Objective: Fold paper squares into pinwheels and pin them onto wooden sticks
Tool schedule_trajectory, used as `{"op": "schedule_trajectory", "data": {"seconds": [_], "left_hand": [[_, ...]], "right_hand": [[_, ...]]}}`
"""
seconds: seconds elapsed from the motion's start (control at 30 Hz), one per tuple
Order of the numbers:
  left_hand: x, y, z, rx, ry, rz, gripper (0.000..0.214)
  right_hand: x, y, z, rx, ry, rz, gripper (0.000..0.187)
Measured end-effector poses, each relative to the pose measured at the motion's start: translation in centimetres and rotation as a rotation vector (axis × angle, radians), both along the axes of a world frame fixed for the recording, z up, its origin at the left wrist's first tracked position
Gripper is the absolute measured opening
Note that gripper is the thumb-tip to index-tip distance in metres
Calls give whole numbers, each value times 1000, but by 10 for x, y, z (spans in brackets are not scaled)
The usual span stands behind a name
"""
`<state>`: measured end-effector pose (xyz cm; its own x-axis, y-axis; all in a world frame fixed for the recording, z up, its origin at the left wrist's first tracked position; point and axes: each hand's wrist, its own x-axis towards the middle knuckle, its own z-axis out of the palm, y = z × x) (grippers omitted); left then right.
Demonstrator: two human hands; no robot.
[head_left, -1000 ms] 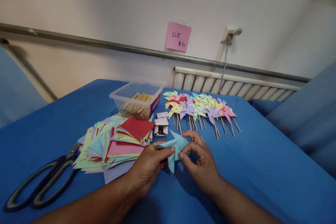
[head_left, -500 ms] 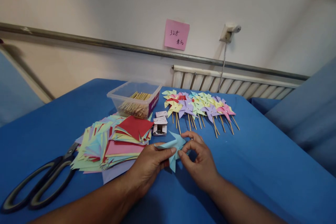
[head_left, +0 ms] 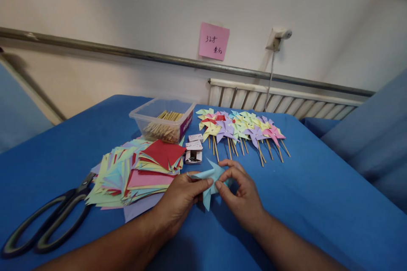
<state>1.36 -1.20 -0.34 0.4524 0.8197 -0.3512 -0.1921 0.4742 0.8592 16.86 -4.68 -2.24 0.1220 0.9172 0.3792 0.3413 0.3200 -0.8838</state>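
The right hand (head_left: 243,197) is closing in: a moment ago its fingertips were standing slightly apart from the left thumb, and now they are meeting it over the middle of the light blue paper pinwheel (head_left: 210,178), so the folded points are being pressed together at the centre. The left hand (head_left: 181,201) is keeping its pinch on the paper from the other side, thumb on top, fingers curled beneath. The pinwheel is sitting between the two hands, just above the blue table cloth (head_left: 318,203), near the front middle of the table.

Beside the left hand, the stack of cut coloured paper squares (head_left: 140,169) is lying untouched, with large scissors (head_left: 47,224) toward the front left corner. Just beyond the hands are a small box of pins (head_left: 193,154), a clear tub of wooden sticks (head_left: 163,120), and a row of finished pinwheels (head_left: 241,131) toward the back edge.
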Motion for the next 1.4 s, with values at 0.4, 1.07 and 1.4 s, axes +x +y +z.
{"op": "schedule_trajectory", "data": {"seconds": [0.4,1.07,1.4], "left_hand": [[-5,7,4,232,218,-151,24],[-11,10,3,354,255,-291,32],[-1,3,-3,-50,-118,-71,30]], "right_hand": [[19,12,2,-436,601,347,44],[12,8,-4,-506,432,451,39],[-5,14,-12,-341,746,120,43]]}}
